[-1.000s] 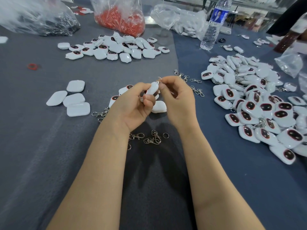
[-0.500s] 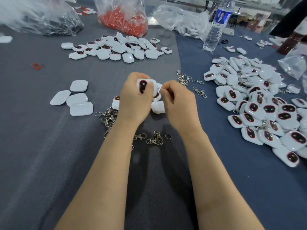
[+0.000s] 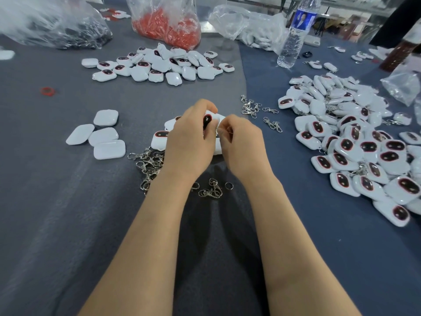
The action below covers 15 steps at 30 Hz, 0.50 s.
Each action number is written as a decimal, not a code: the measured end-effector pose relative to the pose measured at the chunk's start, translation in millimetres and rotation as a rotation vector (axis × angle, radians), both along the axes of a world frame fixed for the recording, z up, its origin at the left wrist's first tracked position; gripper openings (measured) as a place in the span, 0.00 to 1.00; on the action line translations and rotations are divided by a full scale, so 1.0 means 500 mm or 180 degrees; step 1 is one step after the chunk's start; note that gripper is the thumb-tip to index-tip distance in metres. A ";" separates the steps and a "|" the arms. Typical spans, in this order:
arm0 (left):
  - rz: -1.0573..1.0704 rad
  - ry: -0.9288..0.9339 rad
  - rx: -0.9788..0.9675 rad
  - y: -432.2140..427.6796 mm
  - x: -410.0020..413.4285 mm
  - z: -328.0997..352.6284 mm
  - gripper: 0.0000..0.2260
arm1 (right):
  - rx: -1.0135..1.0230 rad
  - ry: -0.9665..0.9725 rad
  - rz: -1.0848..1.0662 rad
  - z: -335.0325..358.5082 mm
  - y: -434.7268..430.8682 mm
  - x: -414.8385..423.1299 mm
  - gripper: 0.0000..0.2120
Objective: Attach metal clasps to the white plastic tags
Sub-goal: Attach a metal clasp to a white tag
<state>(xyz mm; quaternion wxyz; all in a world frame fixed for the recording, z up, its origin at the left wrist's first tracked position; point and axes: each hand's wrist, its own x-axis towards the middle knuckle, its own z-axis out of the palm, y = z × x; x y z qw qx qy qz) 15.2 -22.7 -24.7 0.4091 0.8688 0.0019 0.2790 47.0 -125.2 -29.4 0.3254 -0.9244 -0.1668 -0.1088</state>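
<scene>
Standing upright, dark face toward the camera, the white tag (image 3: pixel 207 119) sat clasped in the left hand (image 3: pixel 189 142). The right hand (image 3: pixel 243 144) pinched its right edge with curled fingers.

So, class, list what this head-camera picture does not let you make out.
Head view:
1. What the right hand pinches: its own curled fingers hide it.
2. The loop end of the white plastic tag with the dark oval: covered by the grip of the left hand.
3. The dark contents of the clear plastic bag at top left: blurred.
4. How far the pile of white tags at right runs: cut off by the frame edge.
</scene>
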 end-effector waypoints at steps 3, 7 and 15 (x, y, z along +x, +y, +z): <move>-0.0031 -0.0029 -0.0045 -0.002 0.003 -0.001 0.07 | 0.0286 0.0097 -0.0057 -0.001 0.000 0.000 0.06; 0.0140 0.0092 -0.1556 -0.001 0.012 0.007 0.04 | 0.1434 0.0441 0.0012 0.006 0.004 -0.002 0.04; -0.0628 0.0946 -0.5035 0.018 0.013 0.022 0.09 | 0.2020 0.0264 0.0140 0.013 0.012 -0.009 0.04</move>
